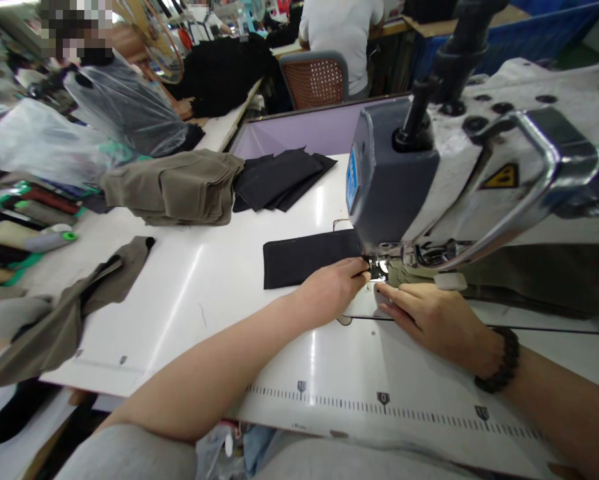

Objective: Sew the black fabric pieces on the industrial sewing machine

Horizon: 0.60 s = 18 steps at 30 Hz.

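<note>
A dark rectangular fabric piece (309, 257) lies flat on the white table, its right end running under the head of a sewing machine (394, 173). My left hand (332, 290) is closed at the fabric's lower right corner, fingertips pressed together beside the metal presser foot (378, 268). My right hand (432, 320), with a dark beaded bracelet (502, 360) at the wrist, rests just right of the foot. Its fingers are stretched out flat, pointing left. Olive fabric (539, 277) lies behind that hand, under the machine arm. The needle point is too small to make out.
Olive-brown cloth pieces (174, 187) and dark pieces (279, 177) are stacked behind on the table (179, 313). Thread cones (29, 233) stand at the left, near a draped brown cloth (74, 320). A person in white (336, 40) sits beyond. Ruler marks run along the front edge.
</note>
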Each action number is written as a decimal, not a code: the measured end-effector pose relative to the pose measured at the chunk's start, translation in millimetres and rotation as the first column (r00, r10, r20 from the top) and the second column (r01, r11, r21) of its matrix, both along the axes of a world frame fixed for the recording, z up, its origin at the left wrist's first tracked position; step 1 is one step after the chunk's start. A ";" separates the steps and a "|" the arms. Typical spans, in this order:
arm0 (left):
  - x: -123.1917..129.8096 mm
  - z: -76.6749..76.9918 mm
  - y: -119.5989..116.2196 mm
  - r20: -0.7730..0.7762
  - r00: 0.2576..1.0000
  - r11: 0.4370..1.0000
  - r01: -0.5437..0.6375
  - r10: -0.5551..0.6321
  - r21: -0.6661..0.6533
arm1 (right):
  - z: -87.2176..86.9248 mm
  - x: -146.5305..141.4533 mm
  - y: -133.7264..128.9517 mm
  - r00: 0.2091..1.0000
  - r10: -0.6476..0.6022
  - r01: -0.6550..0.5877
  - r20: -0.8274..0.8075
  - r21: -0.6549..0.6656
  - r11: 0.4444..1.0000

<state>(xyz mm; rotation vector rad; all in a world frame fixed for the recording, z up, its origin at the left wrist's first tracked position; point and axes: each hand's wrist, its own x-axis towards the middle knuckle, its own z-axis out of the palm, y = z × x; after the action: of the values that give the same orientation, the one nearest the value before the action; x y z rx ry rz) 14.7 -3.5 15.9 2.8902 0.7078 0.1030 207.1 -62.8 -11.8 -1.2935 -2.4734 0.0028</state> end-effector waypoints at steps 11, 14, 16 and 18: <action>4.5 -10.8 20.0 0.061 0.994 0.995 -0.091 0.088 0.047 | -3.4 1.4 -1.5 1.000 -0.009 0.009 0.008 -0.003 1.000; 3.7 -10.3 19.2 0.057 0.997 0.997 -0.059 0.055 0.055 | -4.9 1.5 -1.7 1.000 -0.005 0.005 0.008 0.031 1.000; 2.6 -7.6 17.9 0.034 0.998 0.998 -0.052 0.051 0.040 | -6.5 1.6 -1.5 1.000 0.003 -0.003 -0.005 0.059 0.998; 0.8 -2.8 16.0 -0.005 0.998 0.998 -0.062 0.062 0.015 | -9.2 2.0 -0.9 1.000 0.010 -0.007 -0.029 0.078 0.997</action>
<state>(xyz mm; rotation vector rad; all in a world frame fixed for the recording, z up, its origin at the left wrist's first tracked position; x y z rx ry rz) 15.5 12.5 13.2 2.8844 0.8009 0.1078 209.1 -63.7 -21.0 -1.2419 -2.4295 -0.0718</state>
